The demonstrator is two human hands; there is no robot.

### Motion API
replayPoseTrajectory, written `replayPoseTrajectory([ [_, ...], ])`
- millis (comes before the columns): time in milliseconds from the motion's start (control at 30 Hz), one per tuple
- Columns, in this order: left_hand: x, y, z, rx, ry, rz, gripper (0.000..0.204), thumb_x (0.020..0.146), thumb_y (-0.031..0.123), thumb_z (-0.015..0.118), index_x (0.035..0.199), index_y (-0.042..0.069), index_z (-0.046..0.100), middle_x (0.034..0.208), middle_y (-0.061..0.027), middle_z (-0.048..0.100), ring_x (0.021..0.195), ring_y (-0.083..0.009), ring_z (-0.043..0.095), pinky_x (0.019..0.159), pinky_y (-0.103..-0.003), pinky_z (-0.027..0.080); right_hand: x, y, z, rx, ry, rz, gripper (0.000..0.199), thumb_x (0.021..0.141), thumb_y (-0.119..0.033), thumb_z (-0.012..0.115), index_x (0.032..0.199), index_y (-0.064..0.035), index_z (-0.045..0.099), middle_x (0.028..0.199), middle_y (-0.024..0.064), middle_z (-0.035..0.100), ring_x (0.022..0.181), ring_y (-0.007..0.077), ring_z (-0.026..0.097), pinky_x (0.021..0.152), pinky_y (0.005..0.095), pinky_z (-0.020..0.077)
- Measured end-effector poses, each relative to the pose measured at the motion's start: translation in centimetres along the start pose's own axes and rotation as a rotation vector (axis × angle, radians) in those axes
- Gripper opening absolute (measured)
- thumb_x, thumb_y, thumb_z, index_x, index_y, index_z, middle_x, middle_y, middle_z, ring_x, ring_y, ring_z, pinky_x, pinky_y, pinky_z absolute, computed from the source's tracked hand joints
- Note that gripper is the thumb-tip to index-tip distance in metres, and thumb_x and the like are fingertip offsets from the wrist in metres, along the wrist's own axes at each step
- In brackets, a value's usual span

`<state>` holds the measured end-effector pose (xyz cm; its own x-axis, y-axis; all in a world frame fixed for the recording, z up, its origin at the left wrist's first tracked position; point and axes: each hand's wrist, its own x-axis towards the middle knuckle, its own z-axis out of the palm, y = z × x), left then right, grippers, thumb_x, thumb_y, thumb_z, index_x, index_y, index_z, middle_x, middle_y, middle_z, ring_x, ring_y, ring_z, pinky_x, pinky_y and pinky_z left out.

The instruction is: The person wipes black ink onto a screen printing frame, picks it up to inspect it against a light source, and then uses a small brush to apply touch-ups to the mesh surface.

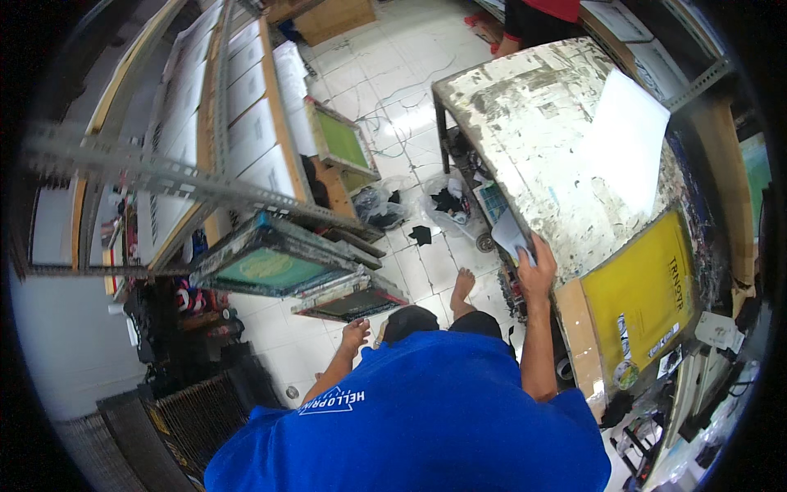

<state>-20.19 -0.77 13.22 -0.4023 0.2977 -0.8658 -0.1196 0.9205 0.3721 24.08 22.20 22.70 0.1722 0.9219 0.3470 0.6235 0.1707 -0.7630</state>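
Observation:
My right hand (537, 269) is closed on a pale grey flat piece (510, 233), perhaps a sheet or card, beside the near left edge of a worn, paint-stained table (525, 123). A yellow printing screen (643, 287) with dark lettering lies on the table's near end, right of that hand. A large white sheet (627, 135) rests farther back on the same table. My left hand (355, 334) hangs low with its fingers loosely bent and holds nothing that I can see. Nearest to it are a dark framed screen (357, 302) and a green framed screen (275, 269).
A metal rack (213, 90) with rows of white boxes stands at the left. Plastic bags with dark scraps (447, 201) and loose cables lie on the tiled floor (418, 266). Another person (545, 20) in red and black stands behind the table. Dark slatted panels (193, 418) lean at lower left.

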Motion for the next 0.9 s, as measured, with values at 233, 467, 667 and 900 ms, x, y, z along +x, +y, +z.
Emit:
replayPoseTrajectory([
  [233, 3.4, 15.2, 4.9, 0.043, -0.093, 0.364, 0.053, 0.084, 0.025, 0.066, 0.127, -0.002, 0.048, 0.1, -0.0082, 0.064, 0.089, -0.0166, 0.059, 0.074, -0.031, 0.048, 18.0, 0.0, 11.3, -0.108, -0.06, -0.216, 0.059, 0.065, -0.012, 0.07, 0.121, -0.0055, 0.052, 0.101, 0.0178, 0.054, 0.095, 0.0366, 0.048, 0.084, 0.0439, 0.0391],
  [467, 16.8, 29.0, 7.4, -0.005, 0.088, 0.595, 0.055, 0.08, 0.022, 0.07, 0.123, -0.006, 0.049, 0.102, -0.0126, 0.064, 0.091, -0.0185, 0.061, 0.08, -0.03, 0.047, 25.5, 2.6, 21.0, -0.268, -0.079, -0.106, 0.072, 0.074, -0.028, 0.067, 0.133, -0.0004, 0.037, 0.125, 0.0266, 0.044, 0.117, 0.0431, 0.037, 0.1, 0.0513, 0.0258],
  [667, 31.9, 43.4, 3.7, 0.195, 0.697, 0.619, 0.062, 0.069, 0.027, 0.077, 0.116, -0.002, 0.05, 0.105, -0.018, 0.06, 0.097, -0.0334, 0.058, 0.085, -0.04, 0.044, 25.6, 2.7, 20.9, -0.264, -0.135, -0.056, 0.076, 0.079, -0.048, 0.058, 0.133, 0.0017, 0.038, 0.13, 0.0294, 0.034, 0.12, 0.0438, 0.031, 0.102, 0.0508, 0.0234],
  [900, 44.8, 52.8, -0.9, 0.379, 0.817, 0.314, 0.081, 0.064, 0.035, 0.081, 0.126, 0.003, 0.04, 0.119, -0.0185, 0.054, 0.109, -0.037, 0.052, 0.091, -0.046, 0.042, 25.5, 2.6, 21.4, -0.376, -0.14, 0.01, 0.082, 0.083, -0.058, 0.05, 0.133, 0.0049, 0.036, 0.133, 0.0272, 0.03, 0.125, 0.0392, 0.031, 0.103, 0.0497, 0.0256],
])
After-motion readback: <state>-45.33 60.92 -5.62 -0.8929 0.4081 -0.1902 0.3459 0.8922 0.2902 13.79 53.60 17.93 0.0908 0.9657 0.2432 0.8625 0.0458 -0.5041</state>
